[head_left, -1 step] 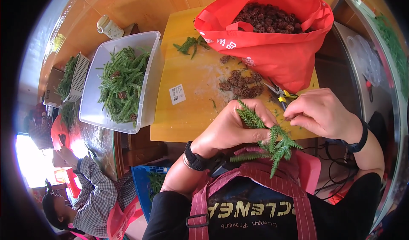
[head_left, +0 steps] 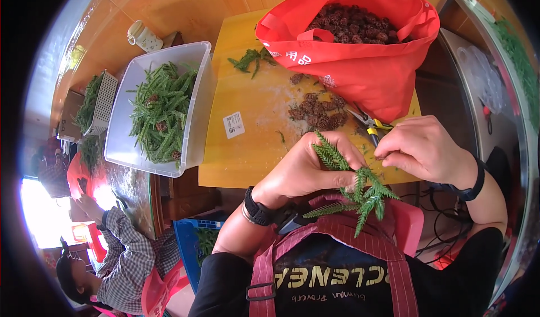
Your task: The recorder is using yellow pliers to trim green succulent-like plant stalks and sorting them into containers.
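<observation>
Over the table's front edge, my left hand point(head_left: 322, 168) is closed around a green artificial fir sprig point(head_left: 368, 196), whose twigs stick out between thumb and fingers and hang below. To its right is my right hand point(head_left: 419, 151), with thumb and fingertips pinched together; whatever they hold is too small or hidden to make out. Yellow-and-black pliers point(head_left: 372, 127) lie just beyond the right fingertips, jaws pointing away to the left. Past the left hand, a small heap of brown pine cones point(head_left: 318, 112) rests on the yellow table point(head_left: 225, 157).
A red bag point(head_left: 360, 72) full of pine cones stands at the far right of the table. On the left is a clear plastic bin point(head_left: 121, 131) with finished-looking fir sprigs point(head_left: 160, 114). A white label point(head_left: 233, 125) lies between. Another person point(head_left: 124, 261) sits at lower left.
The lower twigs of the fir sprig have turned and spread slightly. Both hands stay in nearly the same place.
</observation>
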`<action>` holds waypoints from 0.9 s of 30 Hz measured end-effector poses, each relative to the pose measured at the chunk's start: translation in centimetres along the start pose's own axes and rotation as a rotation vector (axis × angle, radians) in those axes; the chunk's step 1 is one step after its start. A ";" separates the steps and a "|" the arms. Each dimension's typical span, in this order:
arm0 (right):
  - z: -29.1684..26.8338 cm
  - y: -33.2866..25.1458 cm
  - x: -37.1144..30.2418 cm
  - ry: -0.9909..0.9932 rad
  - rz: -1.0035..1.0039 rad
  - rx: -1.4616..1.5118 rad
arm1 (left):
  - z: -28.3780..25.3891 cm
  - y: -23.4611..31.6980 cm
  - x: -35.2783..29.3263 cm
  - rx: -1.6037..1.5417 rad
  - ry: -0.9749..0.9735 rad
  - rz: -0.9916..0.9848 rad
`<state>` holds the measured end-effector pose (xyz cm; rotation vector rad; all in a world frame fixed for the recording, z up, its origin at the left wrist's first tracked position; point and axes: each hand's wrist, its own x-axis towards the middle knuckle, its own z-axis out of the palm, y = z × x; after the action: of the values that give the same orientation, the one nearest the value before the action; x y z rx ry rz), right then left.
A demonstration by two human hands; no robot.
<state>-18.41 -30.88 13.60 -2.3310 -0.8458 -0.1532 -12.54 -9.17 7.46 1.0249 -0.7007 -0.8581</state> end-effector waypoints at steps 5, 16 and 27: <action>-0.1 -0.1 0.0 -0.043 -0.060 0.059 | 0.2 0.3 0.0 -0.045 -0.048 -0.011; 0.8 -0.7 -1.4 0.065 0.403 0.357 | 0.9 0.2 -0.3 0.440 0.095 0.177; -0.1 -0.6 -0.5 0.103 -0.182 -0.219 | 0.3 -0.5 -0.2 -0.065 -0.005 -0.031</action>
<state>-19.16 -30.89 13.88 -2.4190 -1.0328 -0.4599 -13.01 -9.26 7.12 0.9783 -0.6587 -0.9051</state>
